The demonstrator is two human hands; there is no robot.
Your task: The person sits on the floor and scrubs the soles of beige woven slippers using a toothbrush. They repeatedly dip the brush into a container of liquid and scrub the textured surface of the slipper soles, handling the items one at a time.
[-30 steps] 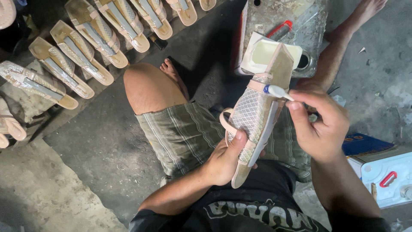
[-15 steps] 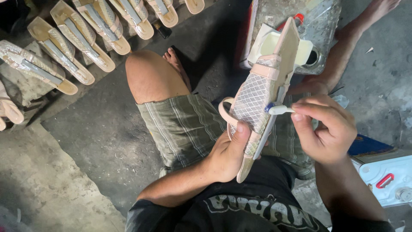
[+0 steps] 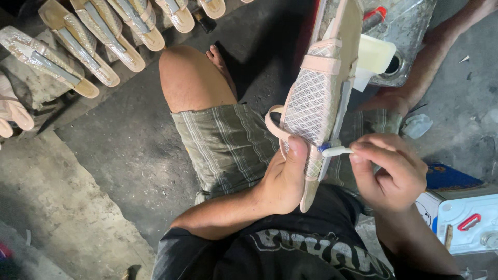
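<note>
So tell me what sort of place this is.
Probably a small shoemaking workshop: a row of unfinished sandals lies on the concrete floor, and the left hand holds a sandal for brushing.

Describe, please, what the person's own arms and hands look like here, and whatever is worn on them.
Both arms are bare to above the elbow, with no sleeves showing on them. The left hand and right hand wear no gloves, rings, watch or bands. The nails are short. The black shirt with pale lettering on the chest ends above the visible forearms.
</note>
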